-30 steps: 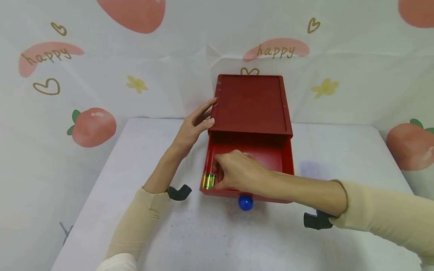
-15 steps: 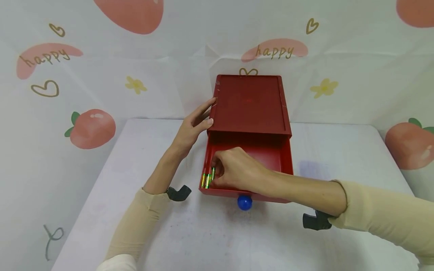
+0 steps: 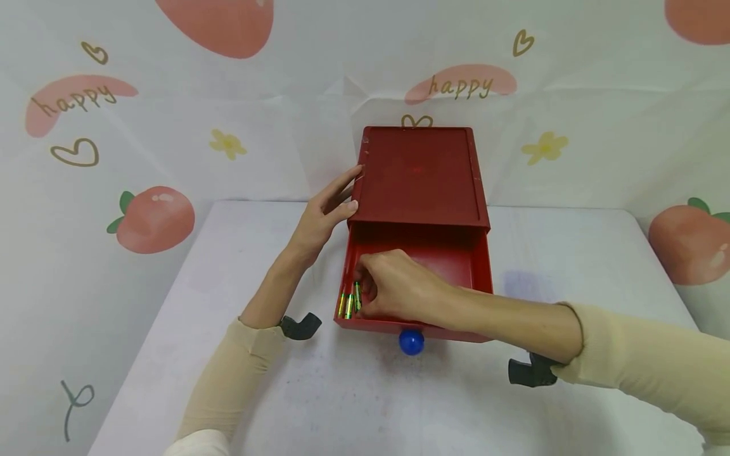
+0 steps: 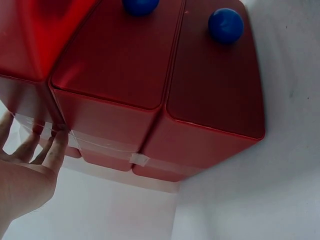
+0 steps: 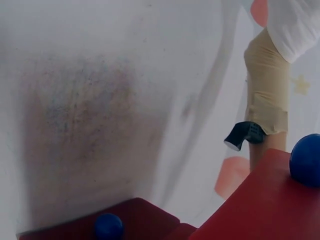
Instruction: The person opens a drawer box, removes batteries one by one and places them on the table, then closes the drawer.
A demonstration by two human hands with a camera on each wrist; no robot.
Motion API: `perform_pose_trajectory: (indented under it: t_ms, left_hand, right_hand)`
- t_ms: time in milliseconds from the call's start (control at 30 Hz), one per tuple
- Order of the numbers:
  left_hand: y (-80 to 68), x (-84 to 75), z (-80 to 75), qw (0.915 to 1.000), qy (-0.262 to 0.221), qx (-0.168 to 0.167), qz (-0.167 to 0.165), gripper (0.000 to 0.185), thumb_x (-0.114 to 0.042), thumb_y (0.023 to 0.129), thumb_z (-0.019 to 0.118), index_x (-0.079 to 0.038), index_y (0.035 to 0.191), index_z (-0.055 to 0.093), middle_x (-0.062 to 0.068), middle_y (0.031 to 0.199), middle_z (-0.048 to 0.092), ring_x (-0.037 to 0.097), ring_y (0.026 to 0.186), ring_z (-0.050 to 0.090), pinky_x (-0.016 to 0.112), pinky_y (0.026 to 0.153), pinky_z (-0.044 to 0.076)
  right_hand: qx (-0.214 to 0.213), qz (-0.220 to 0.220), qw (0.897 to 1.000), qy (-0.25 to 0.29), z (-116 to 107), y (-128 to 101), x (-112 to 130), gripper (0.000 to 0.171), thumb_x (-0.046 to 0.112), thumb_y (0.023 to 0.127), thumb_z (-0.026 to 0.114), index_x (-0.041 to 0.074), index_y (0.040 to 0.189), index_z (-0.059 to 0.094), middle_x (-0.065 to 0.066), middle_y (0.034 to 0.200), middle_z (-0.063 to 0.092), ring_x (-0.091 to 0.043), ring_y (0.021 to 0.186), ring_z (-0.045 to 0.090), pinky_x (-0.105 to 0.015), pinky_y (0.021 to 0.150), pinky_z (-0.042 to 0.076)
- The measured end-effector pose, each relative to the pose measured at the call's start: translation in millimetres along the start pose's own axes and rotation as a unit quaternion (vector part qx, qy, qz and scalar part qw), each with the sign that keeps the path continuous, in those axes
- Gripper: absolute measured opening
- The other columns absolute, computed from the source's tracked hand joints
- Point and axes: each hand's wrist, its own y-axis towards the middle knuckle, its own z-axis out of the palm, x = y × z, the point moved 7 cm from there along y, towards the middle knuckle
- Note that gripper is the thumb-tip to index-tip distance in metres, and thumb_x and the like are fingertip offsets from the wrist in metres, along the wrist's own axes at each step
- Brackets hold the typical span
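Observation:
A red drawer cabinet (image 3: 420,174) stands at the back of the table with its top drawer (image 3: 487,266) pulled out. My left hand (image 3: 316,221) rests on the cabinet's left side, fingers extended; the left wrist view shows its fingertips (image 4: 59,142) touching the side. Inside the drawer, my right hand (image 3: 399,285) pinches a green-gold battery (image 3: 357,296) between thumb and finger. Two similar batteries (image 3: 349,306) lie beside it in the drawer's front left corner. The back of the hand hides part of the drawer floor. In the right wrist view the hand is out of sight.
A blue ball knob (image 3: 411,342) sticks out from the drawer front. Below are more red drawers (image 4: 215,75) with blue knobs, shut. A printed cloth (image 3: 319,76) hangs right behind the cabinet. Clear tape (image 4: 139,159) runs along the cabinet's side.
Three batteries stood side by side; the rightmost has shifted up and slightly away from the others with my right fingers. My left hand has stayed on the cabinet's side.

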Motion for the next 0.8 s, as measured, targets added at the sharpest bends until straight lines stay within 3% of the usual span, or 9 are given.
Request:
perform_pose_trajectory:
  t_ms: [267,800]
  left_hand:
    - [-1.2,1.4,-0.5,0.9999,0.010,0.000,-0.002,0.058,-0.025,0.097,0.057,-0.023,0.152,0.042,-0.005,0.155,0.039,0.018,0.143,0.035,0.046,0.113,0.033]
    - [-1.9,0.7,-0.2,0.9999,0.016,0.001,-0.002,0.057,-0.026,0.097,0.057,-0.024,0.153,0.041,-0.005,0.156,0.038,0.017,0.143,0.035,0.048,0.113,0.033]
  right_hand:
    - [0.009,0.002,0.997,0.075,-4,-1,-6,0.036,0.024,0.073,0.089,0.010,0.098,0.067,0.006,0.077,0.065,-0.005,0.071,0.061,-0.018,0.069,0.053]
    - [0.015,0.018,0.987,0.161,-23,-15,-8,0.034,0.019,0.078,0.084,0.009,0.107,0.068,0.003,0.085,0.067,-0.010,0.078,0.065,-0.023,0.074,0.056]
